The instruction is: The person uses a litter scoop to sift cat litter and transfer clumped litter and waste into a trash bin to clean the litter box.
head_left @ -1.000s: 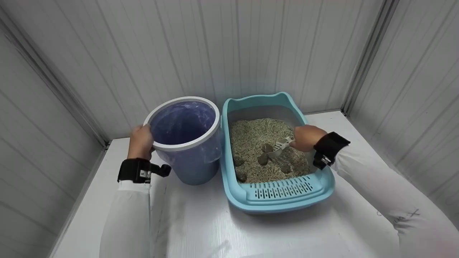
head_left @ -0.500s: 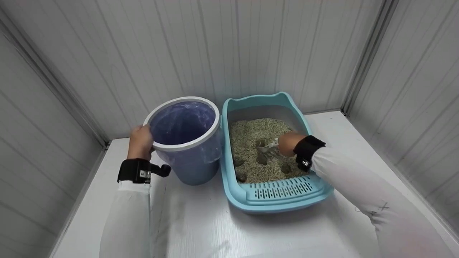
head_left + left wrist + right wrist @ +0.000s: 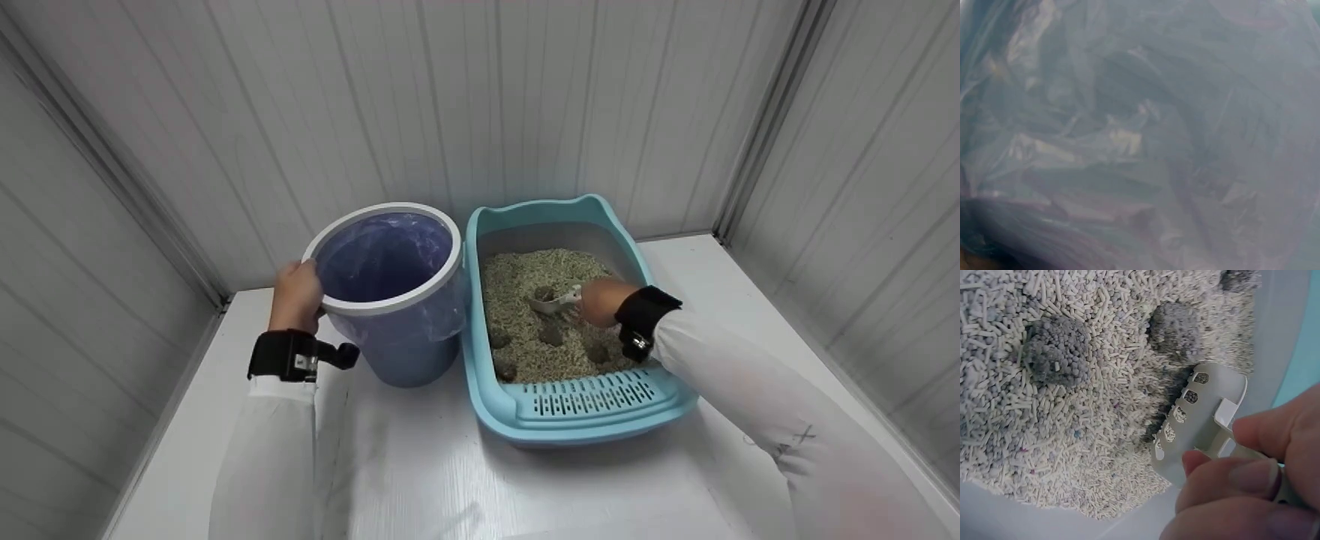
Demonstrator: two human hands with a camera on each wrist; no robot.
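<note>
Left hand point(image 3: 297, 294) gripped the white rim of the trash bin point(image 3: 390, 300), fingers curled over the left edge, thumb side outward. Right hand point(image 3: 600, 301) pinched the handle of a litter scoop point(image 3: 553, 300), fingers and thumb clamped round it; in the right wrist view the right hand point(image 3: 1252, 495) filled the lower right corner with the litter scoop point(image 3: 1199, 419) just beyond its fingertips.

The scoop sat inside the litter box point(image 3: 592, 420), its blade dug into the litter point(image 3: 525, 322) around mid-tray, left of the right hand and well apart from the left hand. A clump point(image 3: 544, 292) lay on or right at the scoop's far end; which, couldn't tell. More clumps point(image 3: 552, 334) lay nearer the front of the tray.

Scoop: pale grey-white plastic, flat slotted blade with a row of small oval holes, raised rib at the handle. Litter: beige, short pellet-like sticks, grainy. Clumps point(image 3: 1053, 349): grey, rounded, bumpy. Litter box: turquoise plastic, rounded rectangle, ear-shaped bumps on the back wall, slotted step grille at the front. Bin: round, blue-purple, lined with a thin crinkled plastic bag point(image 3: 1140, 135), glossy and wrinkled. Both stood side by side on the white worktop point(image 3: 420, 480), touching or nearly so.
</note>
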